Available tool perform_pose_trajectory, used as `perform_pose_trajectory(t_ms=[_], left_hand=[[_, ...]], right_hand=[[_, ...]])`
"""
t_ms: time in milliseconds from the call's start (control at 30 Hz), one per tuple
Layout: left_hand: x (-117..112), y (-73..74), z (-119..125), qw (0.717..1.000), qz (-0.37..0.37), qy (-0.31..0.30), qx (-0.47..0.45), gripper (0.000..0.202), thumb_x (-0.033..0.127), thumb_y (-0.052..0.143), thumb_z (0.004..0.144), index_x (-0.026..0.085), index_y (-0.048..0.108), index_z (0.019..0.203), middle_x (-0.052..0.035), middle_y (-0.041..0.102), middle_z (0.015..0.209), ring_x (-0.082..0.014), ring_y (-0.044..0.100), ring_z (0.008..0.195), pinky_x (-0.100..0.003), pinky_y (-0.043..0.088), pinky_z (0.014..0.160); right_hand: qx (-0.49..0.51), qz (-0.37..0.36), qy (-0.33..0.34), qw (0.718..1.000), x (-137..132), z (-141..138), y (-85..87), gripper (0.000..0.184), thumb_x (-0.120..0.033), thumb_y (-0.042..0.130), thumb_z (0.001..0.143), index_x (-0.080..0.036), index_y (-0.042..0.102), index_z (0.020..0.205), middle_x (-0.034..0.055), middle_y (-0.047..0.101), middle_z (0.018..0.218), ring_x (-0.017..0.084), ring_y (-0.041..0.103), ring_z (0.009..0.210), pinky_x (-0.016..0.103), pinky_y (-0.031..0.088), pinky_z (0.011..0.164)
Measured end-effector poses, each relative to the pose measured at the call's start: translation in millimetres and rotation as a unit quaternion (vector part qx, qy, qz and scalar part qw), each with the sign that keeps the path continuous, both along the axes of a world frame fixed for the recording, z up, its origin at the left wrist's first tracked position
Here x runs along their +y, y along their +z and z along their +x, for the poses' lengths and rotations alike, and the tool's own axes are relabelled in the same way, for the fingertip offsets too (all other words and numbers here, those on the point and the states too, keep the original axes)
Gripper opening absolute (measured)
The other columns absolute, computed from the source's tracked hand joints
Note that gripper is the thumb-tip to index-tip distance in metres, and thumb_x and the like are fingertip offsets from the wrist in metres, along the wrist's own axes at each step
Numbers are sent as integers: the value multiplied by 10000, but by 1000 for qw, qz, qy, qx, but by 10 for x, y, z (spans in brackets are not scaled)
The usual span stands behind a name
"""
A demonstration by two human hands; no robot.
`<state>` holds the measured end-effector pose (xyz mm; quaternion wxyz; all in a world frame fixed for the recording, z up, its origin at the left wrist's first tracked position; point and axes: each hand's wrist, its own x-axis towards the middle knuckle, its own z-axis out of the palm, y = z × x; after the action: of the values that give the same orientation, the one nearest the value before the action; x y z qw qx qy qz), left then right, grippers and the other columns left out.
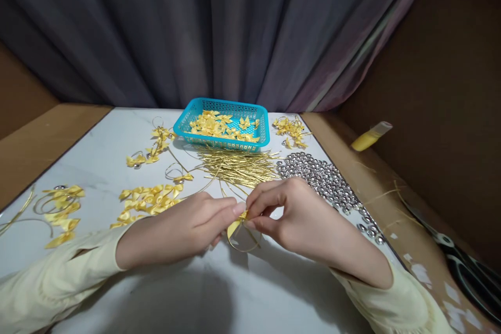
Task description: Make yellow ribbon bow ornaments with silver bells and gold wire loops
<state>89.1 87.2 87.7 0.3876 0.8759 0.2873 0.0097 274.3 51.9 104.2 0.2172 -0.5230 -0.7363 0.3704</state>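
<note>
My left hand (183,227) and my right hand (297,216) meet at the middle of the white table (117,141). Both pinch a small yellow ribbon bow (237,225) that sits on a loop of gold cord (245,242) hanging below the fingers. Just behind the hands lies a bundle of gold cord pieces (238,167). To the right of them is a heap of small silver bells (321,177). Left of my left hand lies a pile of loose yellow bows (148,201).
A teal basket (183,122) with several yellow bows stands at the back. Finished bow-and-loop pieces lie at the left (60,206), back left (156,143) and back right (291,130). A yellow glue tube (370,136) and black scissors (465,266) lie on the brown board (391,177) at right.
</note>
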Motion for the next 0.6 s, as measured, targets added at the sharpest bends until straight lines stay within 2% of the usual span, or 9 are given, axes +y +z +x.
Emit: perform_pose_trajectory(t_ms=[167, 467, 600], left_hand=[[-29, 12, 41, 996, 70, -22, 47, 339, 239, 228, 966, 184, 399, 679, 43, 451, 581, -118, 453, 540, -251, 266, 549], [-39, -143, -12, 971, 202, -108, 63, 260, 165, 268, 937, 183, 425, 731, 36, 442, 592, -114, 406, 471, -273, 201, 475], [-45, -147, -32, 967, 217, -113, 68, 215, 147, 304, 922, 184, 435, 754, 34, 442, 586, -118, 415, 474, -275, 201, 472]], right_hand=[[-24, -7, 8, 1000, -6, 5, -24, 209, 39, 556, 626, -121, 687, 603, 22, 686, 688, 108, 588, 610, 206, 436, 565], [-42, -9, 26, 999, -7, -13, -56, 230, 46, 507, 587, -106, 679, 589, 37, 683, 660, 97, 574, 572, 190, 406, 527], [-49, -7, 30, 998, -5, -11, -52, 236, 40, 500, 597, -106, 684, 594, 41, 685, 656, 101, 577, 575, 193, 409, 533]])
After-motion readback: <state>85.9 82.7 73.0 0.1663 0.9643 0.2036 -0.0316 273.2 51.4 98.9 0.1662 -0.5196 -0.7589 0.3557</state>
